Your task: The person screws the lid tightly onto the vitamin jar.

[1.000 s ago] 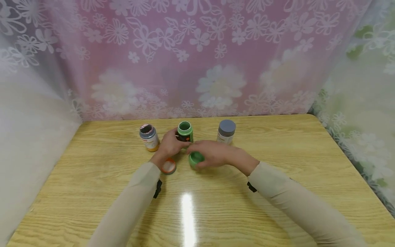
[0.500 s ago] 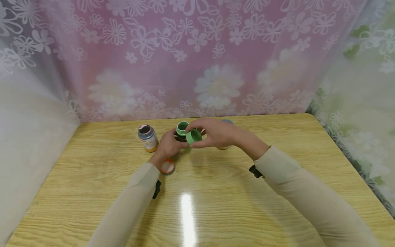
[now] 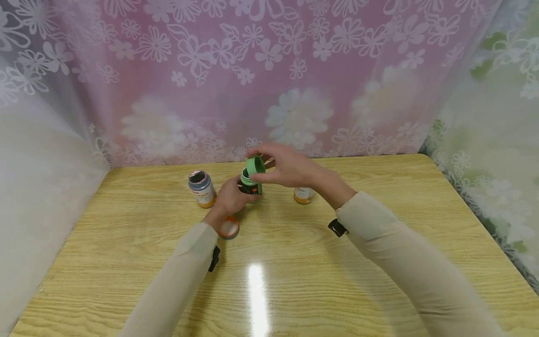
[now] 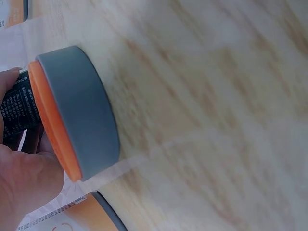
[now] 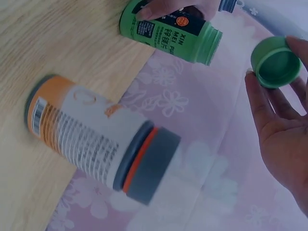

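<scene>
A green bottle with a black label (image 5: pixel 168 31) stands uncapped at the back of the table. My left hand (image 3: pixel 231 199) grips it low, fingers round its side. Above its mouth, my right hand (image 3: pixel 290 166) pinches a green cap (image 3: pixel 255 165) between thumb and fingers. The cap is tilted, its hollow side facing the right wrist camera, and a gap separates it from the bottle neck in that view. Close to my left wrist lies a grey lid with an orange liner (image 4: pixel 79 115), its lined side up in the head view.
Left of the green bottle stands an uncapped white and orange bottle (image 3: pixel 202 189). A similar bottle with its grey lid on (image 5: pixel 96 137) stands to the right, partly behind my right hand in the head view. A floral curtain (image 3: pixel 202 103) hangs behind the table (image 3: pixel 147 281).
My right hand has lifted the green cap off the table and carried it up and back over the green bottle's mouth. My left hand keeps its grip on the bottle.
</scene>
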A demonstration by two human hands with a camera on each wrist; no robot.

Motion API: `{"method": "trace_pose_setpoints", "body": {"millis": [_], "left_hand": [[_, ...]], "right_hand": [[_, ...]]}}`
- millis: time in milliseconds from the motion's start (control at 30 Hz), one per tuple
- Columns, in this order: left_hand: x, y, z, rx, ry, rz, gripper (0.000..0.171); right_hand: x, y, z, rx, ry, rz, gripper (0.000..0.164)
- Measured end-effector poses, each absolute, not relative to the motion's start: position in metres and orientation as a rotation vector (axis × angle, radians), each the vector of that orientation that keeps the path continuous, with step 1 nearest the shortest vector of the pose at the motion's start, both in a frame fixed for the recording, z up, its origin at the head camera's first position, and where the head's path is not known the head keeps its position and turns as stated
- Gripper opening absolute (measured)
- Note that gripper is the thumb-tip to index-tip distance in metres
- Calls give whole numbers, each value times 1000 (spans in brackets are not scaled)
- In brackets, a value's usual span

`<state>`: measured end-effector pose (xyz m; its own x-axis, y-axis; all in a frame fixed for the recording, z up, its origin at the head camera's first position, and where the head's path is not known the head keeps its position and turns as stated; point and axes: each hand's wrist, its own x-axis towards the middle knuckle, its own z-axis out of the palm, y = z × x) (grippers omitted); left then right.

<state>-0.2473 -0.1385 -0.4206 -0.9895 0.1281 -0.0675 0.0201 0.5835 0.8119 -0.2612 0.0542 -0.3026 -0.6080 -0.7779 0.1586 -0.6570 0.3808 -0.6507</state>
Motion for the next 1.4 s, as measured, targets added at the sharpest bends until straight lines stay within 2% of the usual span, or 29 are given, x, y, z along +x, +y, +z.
{"method": "trace_pose_setpoints", "body": {"millis": [133, 600, 1033, 1400], "left_hand": [[-248, -140, -422, 137, 2682, 1382, 60], [-249, -140, -427, 118, 2715, 1346, 59], [-251, -140, -429, 132, 2725, 1327, 57], [-252, -143, -428, 119, 2727, 1322, 61]], "right_hand": [[-264, 48, -307, -1237, 2479, -1110, 51], [-271, 28, -335, -914, 2470, -1578, 43], [-271, 23, -355, -911, 2369, -1705, 28], [-277, 23, -374, -920, 2347, -1714, 28]]}}
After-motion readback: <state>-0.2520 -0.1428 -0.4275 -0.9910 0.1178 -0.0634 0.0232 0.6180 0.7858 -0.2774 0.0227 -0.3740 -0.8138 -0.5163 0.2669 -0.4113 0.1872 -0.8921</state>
